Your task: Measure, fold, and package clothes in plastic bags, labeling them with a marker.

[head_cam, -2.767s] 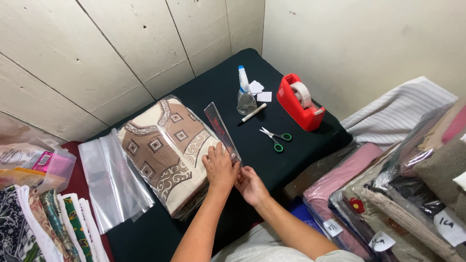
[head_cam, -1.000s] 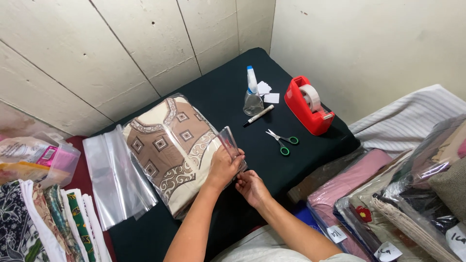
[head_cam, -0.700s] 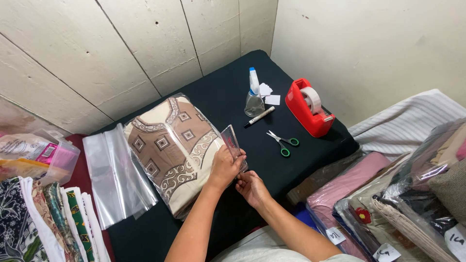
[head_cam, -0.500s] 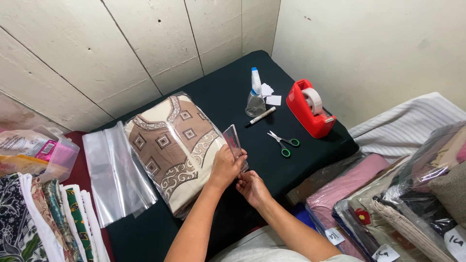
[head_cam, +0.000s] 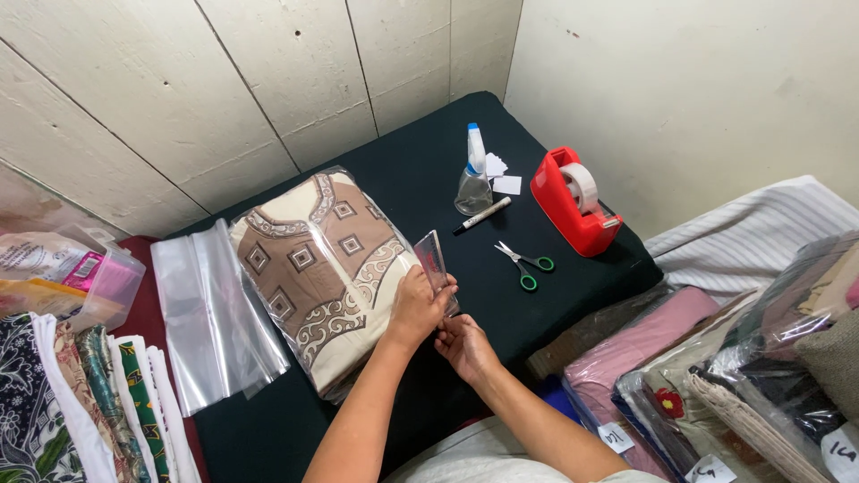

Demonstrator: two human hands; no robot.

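Glossy clear plastic bag (head_cam: pixel 327 277) over patterned cloth, matt black tablecloth (head_cam: pixel 420 170), shiny red plastic tape dispenser (head_cam: pixel 573 201)

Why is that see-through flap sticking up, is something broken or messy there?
Nothing looks broken or spilled. The clear plastic flap of the bagged brown-and-cream patterned garment stands up only because the left hand and right hand pinch it. The green-handled scissors lie flat.

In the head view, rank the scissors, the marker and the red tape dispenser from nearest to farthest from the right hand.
From the right hand:
1. Green-handled scissors, just beyond it to the right.
2. Marker, farther back, beside the spray bottle.
3. Red tape dispenser, far right, by the wall.
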